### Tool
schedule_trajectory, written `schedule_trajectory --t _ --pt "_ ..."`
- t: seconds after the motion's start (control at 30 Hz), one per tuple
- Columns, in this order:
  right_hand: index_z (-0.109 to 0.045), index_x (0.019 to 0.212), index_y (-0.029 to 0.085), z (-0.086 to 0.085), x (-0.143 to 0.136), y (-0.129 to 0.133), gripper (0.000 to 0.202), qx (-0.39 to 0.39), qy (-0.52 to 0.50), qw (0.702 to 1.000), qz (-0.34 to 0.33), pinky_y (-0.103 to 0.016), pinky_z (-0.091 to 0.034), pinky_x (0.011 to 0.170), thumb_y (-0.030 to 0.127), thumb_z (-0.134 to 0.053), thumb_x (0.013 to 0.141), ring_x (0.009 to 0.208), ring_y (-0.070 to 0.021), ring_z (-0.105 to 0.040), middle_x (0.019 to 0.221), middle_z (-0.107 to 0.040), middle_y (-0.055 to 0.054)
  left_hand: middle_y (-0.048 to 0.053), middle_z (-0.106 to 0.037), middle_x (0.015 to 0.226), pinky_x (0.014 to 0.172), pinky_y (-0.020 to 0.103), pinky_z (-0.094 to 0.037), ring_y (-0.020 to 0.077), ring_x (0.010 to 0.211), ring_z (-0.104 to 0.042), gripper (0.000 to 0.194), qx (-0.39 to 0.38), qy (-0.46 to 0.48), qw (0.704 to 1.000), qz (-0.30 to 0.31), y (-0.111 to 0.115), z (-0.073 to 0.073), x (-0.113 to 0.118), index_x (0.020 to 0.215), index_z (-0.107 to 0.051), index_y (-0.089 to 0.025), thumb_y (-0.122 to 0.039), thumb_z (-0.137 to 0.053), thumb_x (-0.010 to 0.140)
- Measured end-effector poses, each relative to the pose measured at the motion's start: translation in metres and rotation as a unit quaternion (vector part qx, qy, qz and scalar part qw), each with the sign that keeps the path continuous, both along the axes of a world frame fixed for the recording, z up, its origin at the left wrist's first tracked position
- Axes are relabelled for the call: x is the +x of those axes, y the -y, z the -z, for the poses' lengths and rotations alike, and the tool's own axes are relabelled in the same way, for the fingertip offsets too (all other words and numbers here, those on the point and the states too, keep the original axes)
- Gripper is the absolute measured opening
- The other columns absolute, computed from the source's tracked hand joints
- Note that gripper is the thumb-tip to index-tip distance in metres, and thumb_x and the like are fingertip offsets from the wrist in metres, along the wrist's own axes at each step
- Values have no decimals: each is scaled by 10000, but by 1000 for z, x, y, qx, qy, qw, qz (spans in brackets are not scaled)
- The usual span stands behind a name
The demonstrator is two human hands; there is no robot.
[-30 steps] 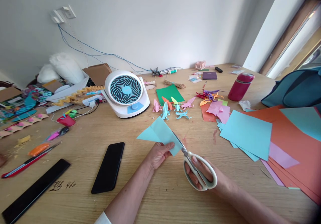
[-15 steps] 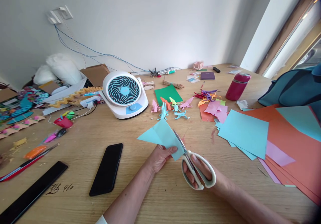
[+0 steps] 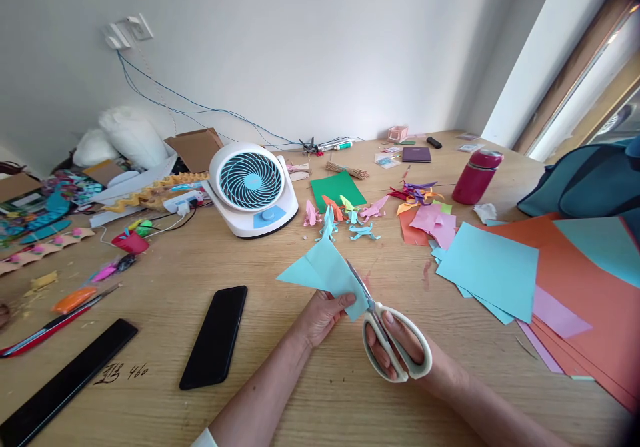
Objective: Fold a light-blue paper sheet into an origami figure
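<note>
A folded sheet of light blue paper (image 3: 320,267) is pinched by my left hand (image 3: 323,317), thumb on top near its lower right corner. My right hand (image 3: 395,343) grips white-handled scissors (image 3: 397,340), fingers through the loops. The blades point up and away, lying along the paper's right edge; whether they are cutting into it I cannot tell. Just beyond the paper stand several small folded paper figures (image 3: 363,231) in blue, pink, orange and green, by a green paper square (image 3: 340,189).
Stacked blue sheets (image 3: 490,270) and orange sheets (image 3: 595,287) lie at right, near a red bottle (image 3: 477,177) and a teal bag (image 3: 580,183). A white fan (image 3: 255,190) stands behind at left. Nearer are a black phone (image 3: 215,337) and a long black bar (image 3: 65,380).
The view has shifted very slightly. My hands, the folded paper and the scissors keep nearly the same positions relative to one another.
</note>
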State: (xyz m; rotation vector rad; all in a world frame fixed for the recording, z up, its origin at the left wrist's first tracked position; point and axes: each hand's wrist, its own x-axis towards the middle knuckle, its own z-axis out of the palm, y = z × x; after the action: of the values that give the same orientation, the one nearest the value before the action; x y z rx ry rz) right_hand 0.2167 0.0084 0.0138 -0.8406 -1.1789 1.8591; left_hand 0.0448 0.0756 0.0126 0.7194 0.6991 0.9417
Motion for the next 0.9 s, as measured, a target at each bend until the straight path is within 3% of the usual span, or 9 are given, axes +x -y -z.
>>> schedule_trajectory --t 0.17,0.37,0.5,0.9 --pt "-581 841 171 -3 1 -1 551 38 22 999 -1 -213 -314 430 698 -434 902 429 -88 -447 533 -503 23 57 -759 838 792 290 -524 185 787 -702 397 -4 32 999 11 -2 4 -3 903 -740 -124 -300 -912 591" --pt "-547 800 159 -1 0 -1 581 57 65 996 -9 -207 -334 415 725 -443 878 428 -87 -466 547 -506 12 42 -763 954 898 342 -545 191 855 -721 373 -116 92 983 -104 -10 7 -8 990 -695 -154 -291 -857 683" --pt "-539 813 157 -1 0 1 574 51 74 996 -10 -206 -343 425 720 -446 880 440 -85 -470 563 -506 13 42 -766 928 871 311 -564 169 824 -730 235 -129 93 976 -147 -12 3 -7 955 -677 -146 -185 -791 753" --pt "-553 831 150 0 0 1 550 56 39 998 -11 -204 -345 418 683 -441 904 434 -87 -469 555 -509 14 57 -773 931 810 289 -581 166 818 -736 325 -125 101 976 -149 -12 2 -5 1093 -670 -130 -117 -759 780"
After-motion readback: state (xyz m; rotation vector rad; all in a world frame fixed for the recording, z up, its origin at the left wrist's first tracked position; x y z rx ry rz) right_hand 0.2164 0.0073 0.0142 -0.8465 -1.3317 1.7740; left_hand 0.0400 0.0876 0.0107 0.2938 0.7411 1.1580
